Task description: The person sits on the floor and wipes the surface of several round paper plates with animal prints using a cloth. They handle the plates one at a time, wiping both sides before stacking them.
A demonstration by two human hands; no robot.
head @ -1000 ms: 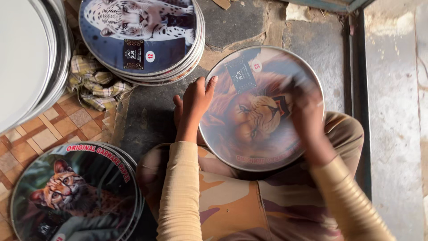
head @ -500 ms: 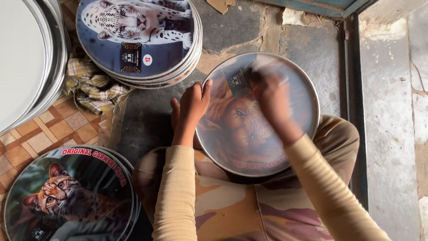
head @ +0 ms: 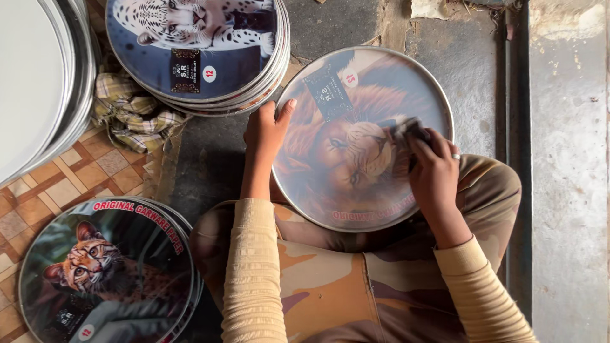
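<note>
A round metal plate [head: 330, 171] printed with a lion's face rests tilted on my lap. My left hand [head: 265, 130] grips its left rim, thumb lying over the printed face. My right hand [head: 433, 170], with a ring on one finger, presses a small dark cloth pad [head: 406, 129] against the plate's right side, near the lion's head. Both arms wear pale yellow sleeves, and my legs are in camouflage trousers.
A stack of leopard-printed plates [head: 197, 47] lies at the top. Another stack with a wildcat print [head: 105, 270] sits bottom left. Plain white plates [head: 32, 76] lean at the far left, beside a crumpled checked cloth [head: 130, 114]. A concrete ledge [head: 565, 178] runs along the right.
My right hand has swept across the lion plate with the pad, from the upper right to the upper middle and back to the right side. The left hand has held the rim throughout.
</note>
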